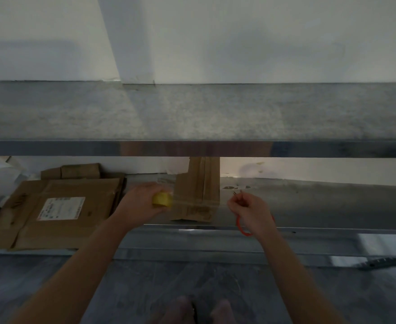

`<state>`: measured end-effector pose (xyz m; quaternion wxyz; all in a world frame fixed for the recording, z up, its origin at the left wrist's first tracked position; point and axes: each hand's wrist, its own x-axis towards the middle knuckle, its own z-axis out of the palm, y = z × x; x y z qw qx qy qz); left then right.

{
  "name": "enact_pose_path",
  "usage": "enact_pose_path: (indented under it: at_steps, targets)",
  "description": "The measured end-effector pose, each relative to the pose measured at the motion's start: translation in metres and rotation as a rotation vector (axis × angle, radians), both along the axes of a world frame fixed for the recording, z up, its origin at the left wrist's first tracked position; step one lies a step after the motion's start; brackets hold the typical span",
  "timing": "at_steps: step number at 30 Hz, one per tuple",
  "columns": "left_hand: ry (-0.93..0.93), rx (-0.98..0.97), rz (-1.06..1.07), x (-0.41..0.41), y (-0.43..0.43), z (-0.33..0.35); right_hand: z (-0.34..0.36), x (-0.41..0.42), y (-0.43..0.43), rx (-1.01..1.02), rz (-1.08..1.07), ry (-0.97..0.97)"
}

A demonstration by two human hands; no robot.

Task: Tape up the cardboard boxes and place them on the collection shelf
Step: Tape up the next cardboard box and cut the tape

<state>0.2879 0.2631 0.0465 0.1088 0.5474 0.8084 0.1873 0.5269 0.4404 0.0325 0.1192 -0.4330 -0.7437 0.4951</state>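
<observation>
Pull taut the yellow tape roll [161, 200] clamped in left fingers [150, 192]. Cut close beside the upright brown cardboard box [200, 192], using red-handled scissors [242, 229] clenched in right fingers [236, 204].

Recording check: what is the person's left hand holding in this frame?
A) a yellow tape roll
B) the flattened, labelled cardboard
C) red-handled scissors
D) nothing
A: the left hand grips the yellow tape roll right beside the upright cardboard box on the shelf, while the red-handled scissors are in the right hand.
</observation>
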Motion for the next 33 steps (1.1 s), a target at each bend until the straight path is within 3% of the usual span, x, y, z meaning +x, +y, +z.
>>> enact_pose_path:
  at_steps: [4, 13, 19, 24, 27, 30, 33]
  targets:
    - [-0.102, -0.015, 0.033, 0.0, 0.008, -0.007, -0.015, -0.007, 0.005, -0.132, -0.048, 0.026]
    - [-0.055, -0.124, 0.017, -0.013, 0.018, -0.029, -0.05, -0.021, 0.015, -0.432, -0.135, 0.061]
    - [-0.01, -0.217, 0.019, -0.015, 0.022, -0.044, -0.063, -0.035, -0.004, -0.836, -0.305, 0.273]
    - [0.014, -0.261, 0.026, -0.012, 0.023, -0.043, -0.063, -0.048, -0.021, -1.04, -0.418, 0.43]
    - [0.042, -0.269, 0.003, -0.01, 0.025, -0.041, -0.058, -0.051, -0.025, -1.035, -0.484, 0.455]
    - [0.037, -0.276, 0.009, -0.011, 0.024, -0.043, -0.058, -0.053, -0.028, -0.909, -0.478, 0.324]
    - [0.028, -0.287, 0.018, -0.015, 0.019, -0.044, -0.062, -0.047, -0.038, -0.423, -0.385, 0.083]
